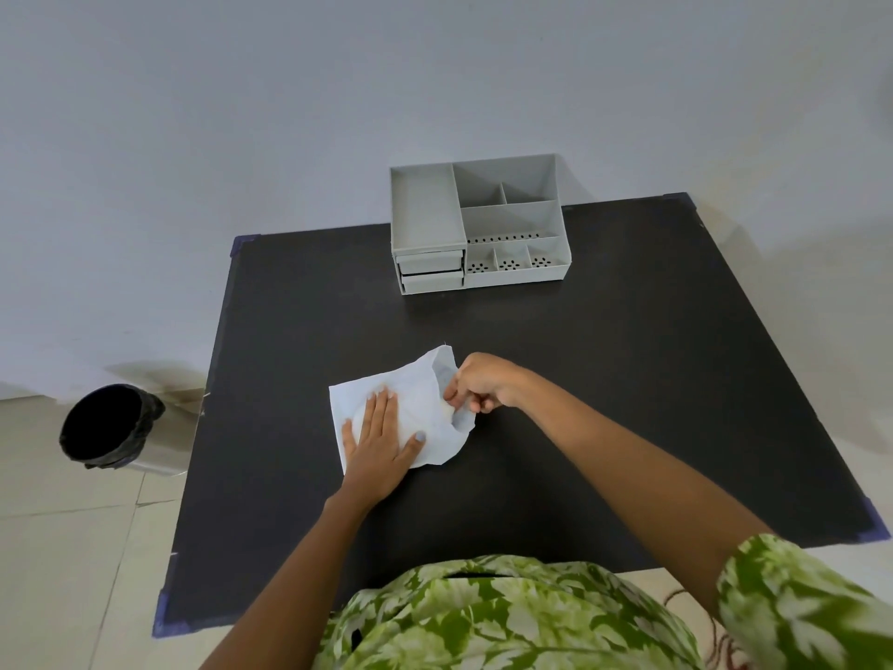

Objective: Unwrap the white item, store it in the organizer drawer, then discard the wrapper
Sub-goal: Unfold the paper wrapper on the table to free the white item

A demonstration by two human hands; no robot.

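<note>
While the black-lined round bin [104, 423] waits at far left, her left hand [379, 444] lies flat, fingers spread, on the thin white paper wrapper [420, 403] mid-table; right hand [478, 384] pinches its flimsy, tearable right edge, the grey plastic drawer organizer [478, 224] beyond.

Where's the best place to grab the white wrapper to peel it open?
Grip the raised right edge of the white wrapper, coming from the right, where the right hand already pinches it. That flap stands up off the table; the left hand pins the rest flat.
</note>
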